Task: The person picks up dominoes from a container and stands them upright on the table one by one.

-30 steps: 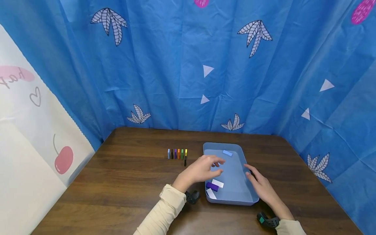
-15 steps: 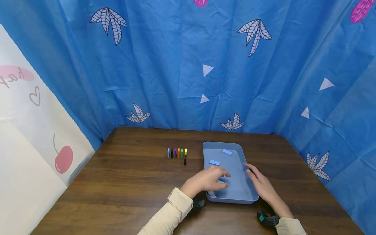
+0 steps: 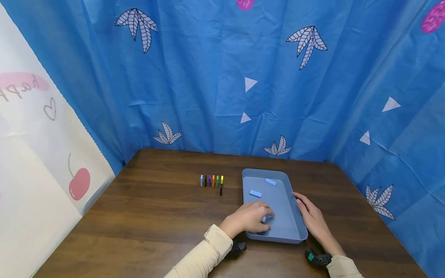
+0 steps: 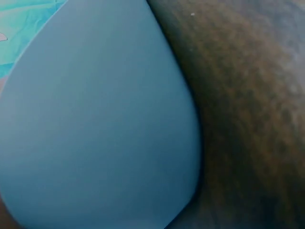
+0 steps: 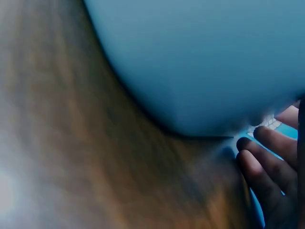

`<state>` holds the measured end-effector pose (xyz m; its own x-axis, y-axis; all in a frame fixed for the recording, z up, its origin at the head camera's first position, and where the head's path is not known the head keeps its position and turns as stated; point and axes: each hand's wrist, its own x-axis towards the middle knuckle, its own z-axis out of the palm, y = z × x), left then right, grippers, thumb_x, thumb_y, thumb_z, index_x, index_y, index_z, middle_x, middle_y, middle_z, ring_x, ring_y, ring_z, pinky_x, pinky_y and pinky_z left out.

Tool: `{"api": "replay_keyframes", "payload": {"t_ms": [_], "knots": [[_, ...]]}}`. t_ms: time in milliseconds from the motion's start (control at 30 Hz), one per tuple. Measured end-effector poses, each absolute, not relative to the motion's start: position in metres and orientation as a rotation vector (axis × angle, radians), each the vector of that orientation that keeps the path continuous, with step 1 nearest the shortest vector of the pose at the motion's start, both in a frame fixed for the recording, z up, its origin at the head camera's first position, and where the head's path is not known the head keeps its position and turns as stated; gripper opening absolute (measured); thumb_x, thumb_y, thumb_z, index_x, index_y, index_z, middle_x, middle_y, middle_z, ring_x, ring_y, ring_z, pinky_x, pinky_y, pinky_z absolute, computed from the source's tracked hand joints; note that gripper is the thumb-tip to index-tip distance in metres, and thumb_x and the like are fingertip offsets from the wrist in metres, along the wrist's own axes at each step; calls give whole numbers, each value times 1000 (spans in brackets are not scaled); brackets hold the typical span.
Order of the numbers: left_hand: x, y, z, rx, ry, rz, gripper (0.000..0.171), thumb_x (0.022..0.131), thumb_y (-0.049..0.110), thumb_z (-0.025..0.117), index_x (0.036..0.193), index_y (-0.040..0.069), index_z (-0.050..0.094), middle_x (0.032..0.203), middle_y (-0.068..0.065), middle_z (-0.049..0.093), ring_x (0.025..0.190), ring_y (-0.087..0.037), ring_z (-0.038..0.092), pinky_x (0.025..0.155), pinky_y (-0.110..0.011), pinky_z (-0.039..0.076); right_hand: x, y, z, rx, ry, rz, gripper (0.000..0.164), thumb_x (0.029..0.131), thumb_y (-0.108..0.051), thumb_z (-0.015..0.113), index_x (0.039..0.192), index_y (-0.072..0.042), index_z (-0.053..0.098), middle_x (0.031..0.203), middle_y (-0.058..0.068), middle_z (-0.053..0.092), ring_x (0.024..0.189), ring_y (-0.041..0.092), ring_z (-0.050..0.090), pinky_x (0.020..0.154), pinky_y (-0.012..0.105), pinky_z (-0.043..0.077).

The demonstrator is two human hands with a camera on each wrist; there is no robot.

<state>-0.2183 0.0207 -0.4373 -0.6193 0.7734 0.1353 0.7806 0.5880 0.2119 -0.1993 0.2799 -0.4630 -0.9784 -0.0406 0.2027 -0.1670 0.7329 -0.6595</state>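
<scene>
Head view: pale-blue rectangular plastic tray (image 3: 283,212) w/ rounded corners stood on the dark-brown wood-grain table (image 3: 174,216), R of its middle. L hand (image 3: 248,219) was down in the tray, twd its near L corner, fingers curved, thumb & fingertips apart w/ a small white block (image 3: 264,219) partly visible btwn; couldn't tell if pinched. R hand (image 3: 314,220) lay at tray's R edge, fingers loosely extended, touching the rim. Also in tray: light-blue oblong block (image 3: 270,181) nr far edge; second light-blue oblong block (image 3: 255,193) by L edge. On table, L of tray: row of small upright blocks (image 3: 209,180), L to R light-blue, black, purple, orange, green, yellow; small black upright block (image 3: 220,190) on near-edge side of the yellow.

L wrist view: tray's wall filled most, blurred; table to R.

R wrist view: R hand's fingers slightly spread, tips nr tray's corner; table blurred.
</scene>
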Motion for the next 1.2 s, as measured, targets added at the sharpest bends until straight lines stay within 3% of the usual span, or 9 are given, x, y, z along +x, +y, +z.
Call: {"api": "replay_keyframes", "payload": {"t_ms": [233,400,867,1200], "knots": [[-216,19,-444,-1280,-2727,-331,27,94,37,73,119,28,77,125,12,68,116,-6,63,84,-22,55,-214,287,-469,312,-2729,973,44,112,-30,44,152,-14,49,150,19,54,128,41,59,96,58,53],[-214,19,-450,-1273,-2710,-313,22,94,36,73,115,31,78,122,13,69,111,-5,63,78,-21,54,-211,285,-472,319,-2764,984,45,112,-31,44,154,-13,46,152,21,51,130,45,56,98,61,51],[-218,22,-441,-1297,-2679,-296,21,95,33,71,114,30,78,123,13,69,110,-6,64,80,-21,53,-205,287,-457,284,-2812,966,51,113,-35,40,158,-12,39,157,25,43,134,49,50,101,67,46],[-220,13,-438,-1378,-2682,-282,32,90,34,75,120,23,76,123,9,66,106,-6,62,84,-20,53,-204,281,-453,245,-2860,991,53,112,-40,39,159,-15,37,158,24,42,136,49,48,103,67,44]]}}
